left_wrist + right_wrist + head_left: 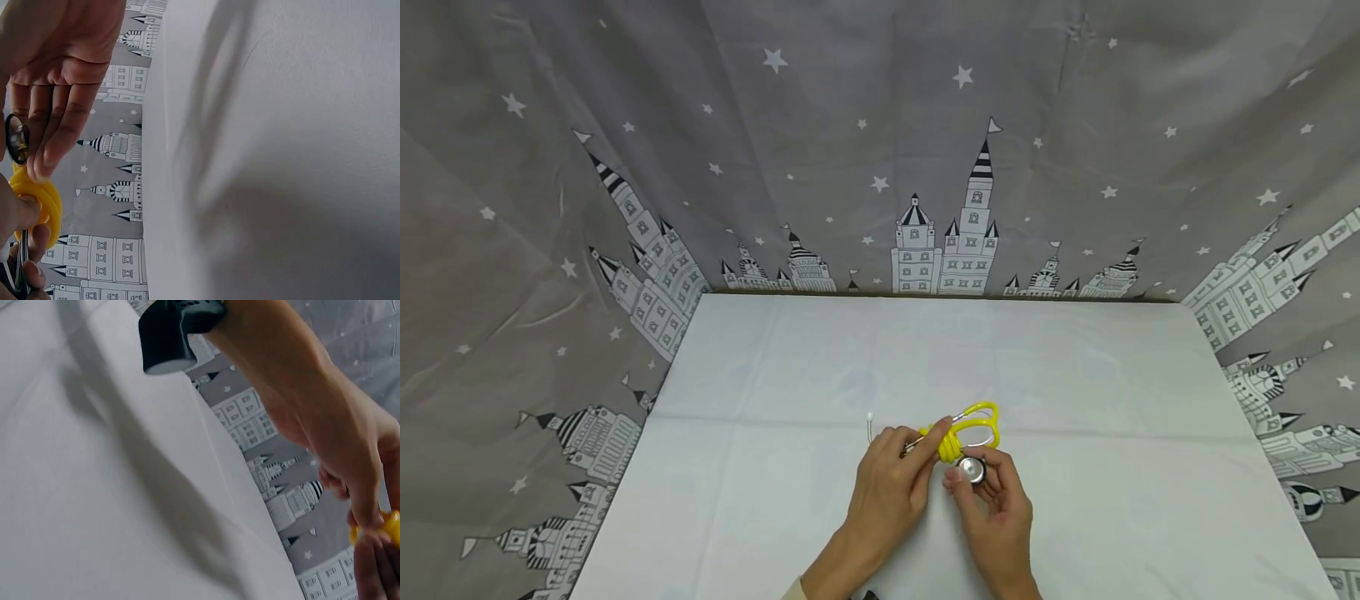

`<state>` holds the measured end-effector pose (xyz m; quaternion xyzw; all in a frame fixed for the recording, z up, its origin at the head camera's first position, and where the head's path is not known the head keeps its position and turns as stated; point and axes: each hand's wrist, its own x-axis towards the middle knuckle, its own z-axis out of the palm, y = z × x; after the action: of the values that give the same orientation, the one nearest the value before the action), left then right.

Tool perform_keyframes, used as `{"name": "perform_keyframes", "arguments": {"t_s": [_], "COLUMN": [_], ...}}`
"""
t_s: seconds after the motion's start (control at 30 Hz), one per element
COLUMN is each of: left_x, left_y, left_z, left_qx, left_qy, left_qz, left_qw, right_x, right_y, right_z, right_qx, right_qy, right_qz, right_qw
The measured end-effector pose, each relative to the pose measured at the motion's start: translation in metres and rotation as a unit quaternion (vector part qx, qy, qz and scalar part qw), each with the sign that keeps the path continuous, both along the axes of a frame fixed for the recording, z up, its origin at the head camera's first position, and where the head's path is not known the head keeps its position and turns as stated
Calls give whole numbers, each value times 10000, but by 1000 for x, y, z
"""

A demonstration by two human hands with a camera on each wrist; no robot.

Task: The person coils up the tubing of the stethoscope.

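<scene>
A stethoscope with yellow tubing (950,445) is held up between the hands, the tubing wound into a bundle with a loop sticking out at the far side. My left hand (889,483) grips the bundle and the metal ear tubes (24,262), one white eartip (870,416) showing beyond the knuckles. With thumb and fingers my right hand (997,512) holds the round metal chest piece (972,470) just right of the bundle. In the left wrist view the chest piece (17,139) appears edge-on against the right fingers. The right wrist view shows only a bit of yellow tubing (391,527).
A white-covered table (775,358) spreads under the hands. Grey curtains (850,83) printed with castles and stars stand at its back and sides. A black camera mount (181,334) sits on the left wrist.
</scene>
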<state>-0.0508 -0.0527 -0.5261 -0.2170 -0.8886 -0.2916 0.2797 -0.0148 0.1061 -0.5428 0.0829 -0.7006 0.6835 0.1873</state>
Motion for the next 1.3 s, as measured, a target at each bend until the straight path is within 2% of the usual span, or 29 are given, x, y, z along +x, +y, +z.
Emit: {"name": "perform_keyframes", "arguments": {"t_s": [0.1,0.2,0.33,0.47,0.57,0.73,0.83,0.93,1.0,1.07,1.17,1.3], "left_x": [0,0,2,1,-1,-3,-2,-1,0,2,4,4], "left_y": [0,-1,-3,-7,-11,-16,-18,-18,-18,-19,-20,-19], "left_z": [1,2,3,1,0,-2,-3,-4,-5,-5,-3,0], "left_qx": [-42,-64,36,-6,-194,-410,-414,-283,-94,181,557,696], "left_qy": [49,10,-241,-311,-114,210,232,35,-317,-816,-1512,-2005], "left_qz": [32,42,-25,-100,-97,-4,37,-4,-92,-184,-335,-487], "left_qw": [10000,10000,9997,9995,9997,9989,9989,9996,9994,9963,9864,9760], "right_x": [-3,-9,-15,-18,-20,-19,-17,-16,-15,-16,-18,-21], "right_y": [8,17,24,27,25,19,16,16,17,18,20,22], "right_z": [-3,-3,-3,-1,2,7,7,3,0,-5,-11,-17], "right_qx": [-12,219,901,1257,1295,1073,1087,1281,1569,1842,2225,2396], "right_qy": [505,937,1080,1146,894,-52,-233,90,487,978,1771,2680], "right_qz": [563,903,817,674,557,427,357,274,128,-35,-387,-751], "right_qw": [9971,9913,9867,9831,9860,9933,9932,9913,9863,9780,9579,9301]}}
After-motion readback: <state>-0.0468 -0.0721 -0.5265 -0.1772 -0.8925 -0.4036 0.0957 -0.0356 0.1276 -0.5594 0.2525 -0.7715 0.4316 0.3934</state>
